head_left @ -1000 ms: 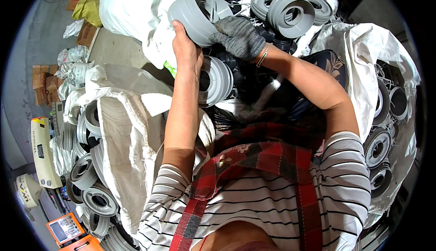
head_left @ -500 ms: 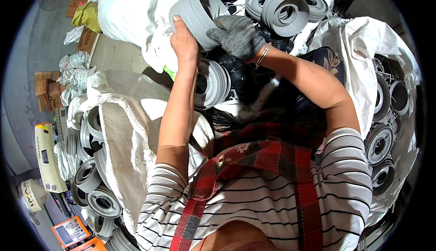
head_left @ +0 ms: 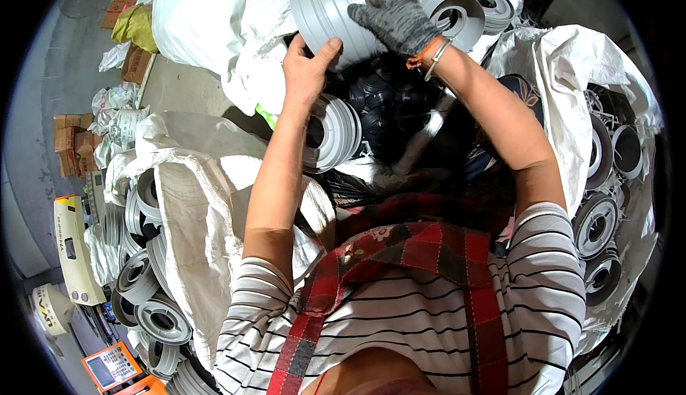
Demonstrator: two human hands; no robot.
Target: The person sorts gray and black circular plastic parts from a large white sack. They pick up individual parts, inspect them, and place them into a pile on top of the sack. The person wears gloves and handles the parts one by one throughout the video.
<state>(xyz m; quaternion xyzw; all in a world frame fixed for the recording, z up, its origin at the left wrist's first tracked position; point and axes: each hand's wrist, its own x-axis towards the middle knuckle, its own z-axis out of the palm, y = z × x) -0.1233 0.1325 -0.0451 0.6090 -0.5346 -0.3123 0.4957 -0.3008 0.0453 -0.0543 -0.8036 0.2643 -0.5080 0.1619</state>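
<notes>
A grey, ribbed plastic ring [head_left: 332, 20] is held up between my hands, tilted with its outer wall toward me. My bare left hand [head_left: 307, 70] grips its lower left side, thumb on the outer wall and the other fingers partly hidden. On the ring's right end, my right hand [head_left: 400, 23], in a grey knit glove, closes over the edge; its far fingers are hard to see. Below them lie glossy black round plastic parts [head_left: 389, 106] in a heap. Beside these, under my left hand, sits a stack of grey flanged rings [head_left: 334, 132].
More grey rings [head_left: 451, 16] are piled behind my right hand. White woven sacks [head_left: 204, 202] holding similar rings stand on both sides. At the left are a beige device [head_left: 73, 252], an orange-framed keypad device [head_left: 111, 366] and cardboard boxes [head_left: 73, 141].
The ring has moved right and turned, so its opening no longer faces me. My right hand has shifted right and up with it; my left hand has moved to its lower side.
</notes>
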